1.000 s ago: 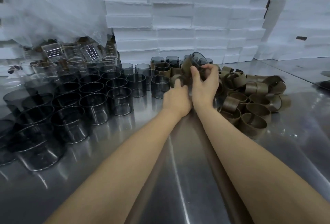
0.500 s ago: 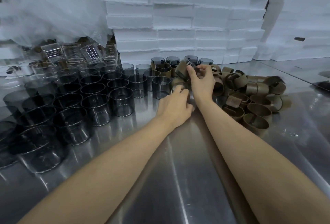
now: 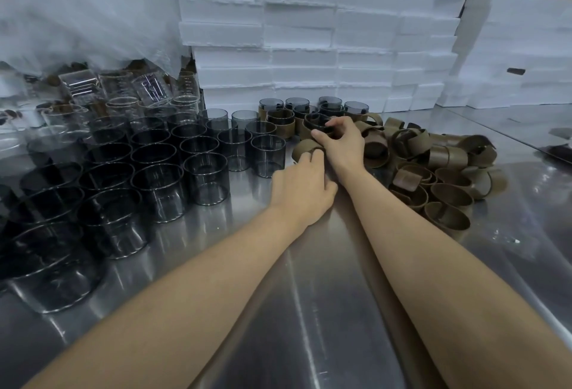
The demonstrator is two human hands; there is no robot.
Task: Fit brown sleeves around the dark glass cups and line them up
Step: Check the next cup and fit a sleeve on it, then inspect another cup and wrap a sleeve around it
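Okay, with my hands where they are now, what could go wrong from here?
The right hand holds a sleeved cup close among the finished cups; a bump could tip neighbours. The left hand grips a loose sleeve right beside the bare glass cups, so a careless forearm swing might knock some over.

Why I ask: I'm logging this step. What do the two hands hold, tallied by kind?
sleeved cup: 1, in the right hand
brown sleeve: 1, loose, at the left hand
Total: 2
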